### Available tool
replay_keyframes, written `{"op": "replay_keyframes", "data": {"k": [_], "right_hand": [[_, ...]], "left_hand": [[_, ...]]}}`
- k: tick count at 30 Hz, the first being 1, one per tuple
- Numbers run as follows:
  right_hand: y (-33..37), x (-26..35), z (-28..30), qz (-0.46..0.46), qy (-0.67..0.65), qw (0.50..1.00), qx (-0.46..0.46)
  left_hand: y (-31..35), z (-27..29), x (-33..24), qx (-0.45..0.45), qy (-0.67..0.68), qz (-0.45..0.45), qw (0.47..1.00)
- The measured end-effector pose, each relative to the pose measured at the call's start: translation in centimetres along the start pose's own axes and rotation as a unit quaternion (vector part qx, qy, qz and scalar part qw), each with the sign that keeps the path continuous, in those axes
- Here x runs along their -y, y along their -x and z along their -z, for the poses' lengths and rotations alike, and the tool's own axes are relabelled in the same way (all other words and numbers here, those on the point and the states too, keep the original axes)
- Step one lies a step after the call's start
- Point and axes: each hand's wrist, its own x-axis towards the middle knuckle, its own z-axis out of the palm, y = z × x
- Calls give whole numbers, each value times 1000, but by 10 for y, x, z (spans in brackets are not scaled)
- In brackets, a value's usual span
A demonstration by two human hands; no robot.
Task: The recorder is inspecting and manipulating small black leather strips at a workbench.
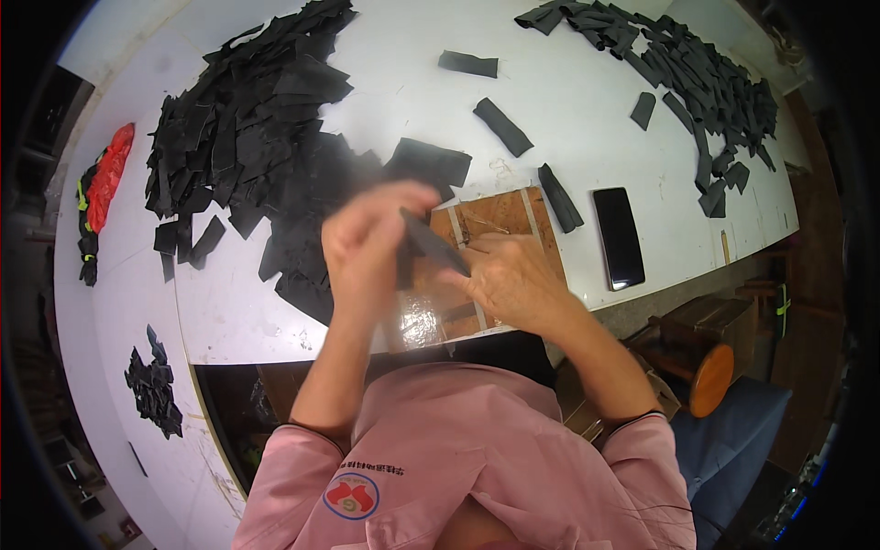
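Note:
A small black fabric piece (436, 246) is held up in front of me, slanting between my two hands. My right hand (518, 280) pinches its lower end between thumb and fingers. At the upper end is my left hand (371, 234), with curled fingers smeared by motion, so its grip is unclear. Beneath both hands lies a brown board (500, 209) with pale strips and a shiny near part. A flat black fabric piece (429, 165) rests just beyond my left hand. To the left spreads a large heap of black fabric pieces (247, 128).
Folded or rolled black pieces (706, 87) are piled at the far right. Several single ones, such as a strip (560, 198), lie nearer. A black phone (620, 240) sits right of the board. A red plastic bag (111, 179) is far left. A wooden stool (710, 380) stands below the table's right edge.

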Motion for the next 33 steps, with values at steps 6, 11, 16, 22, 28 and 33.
{"op": "replay_keyframes", "data": {"k": [6,11,16,22,28,33], "right_hand": [[-48,-25,78,-115,-510,847,-94],[-7,-30,38,-320,-390,853,-133],[41,7,-6,-295,-440,848,8],[27,43,-42,-245,-445,859,72],[0,53,-75,-279,-589,749,-117],[6,60,-67,-300,-566,760,-113]], "left_hand": [[-80,63,108,-63,-643,69,760],[-96,98,136,52,-670,92,735],[-82,78,84,-170,-453,8,875],[3,64,21,-247,-19,99,964],[104,27,-1,-231,242,210,919],[140,24,-2,-188,208,208,937]]}}
